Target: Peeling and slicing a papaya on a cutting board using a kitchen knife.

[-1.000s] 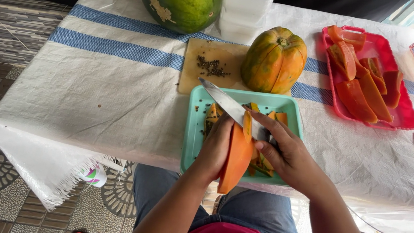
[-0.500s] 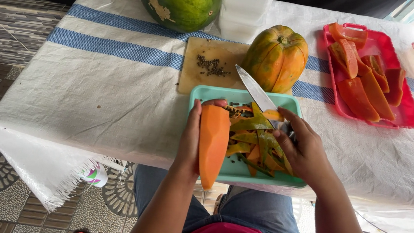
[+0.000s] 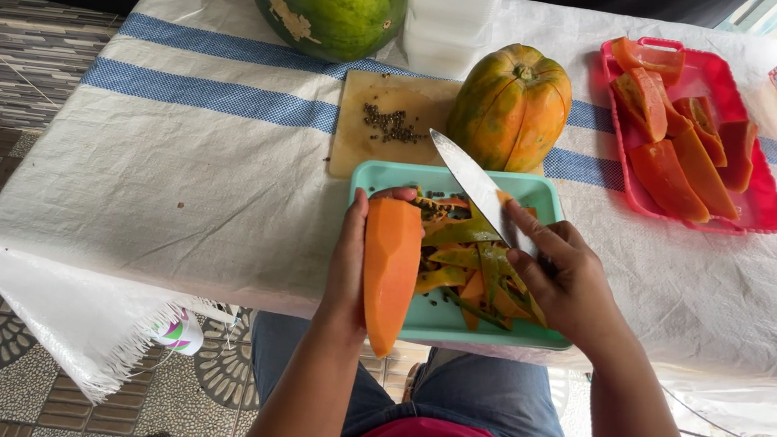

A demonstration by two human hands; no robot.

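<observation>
My left hand [image 3: 348,262] grips a long peeled orange papaya slice [image 3: 390,270], held lengthwise at the left edge of a teal tray [image 3: 437,316]. My right hand [image 3: 563,279] is closed on the handle of a knife [image 3: 474,182], whose blade points up and to the left above the tray. Green and orange papaya peels [image 3: 470,268] lie heaped in the tray between my hands.
A wooden cutting board [image 3: 373,133] with dark seeds and a whole papaya [image 3: 511,107] sit behind the tray. A watermelon [image 3: 328,2] and white containers [image 3: 451,18] stand at the back. A red tray [image 3: 762,209] of peeled slices lies at the right, all on a white blue-striped cloth [image 3: 178,163].
The slice has turned from on edge to flat side up and moved left. The knife has lifted off it and swung right over the tray.
</observation>
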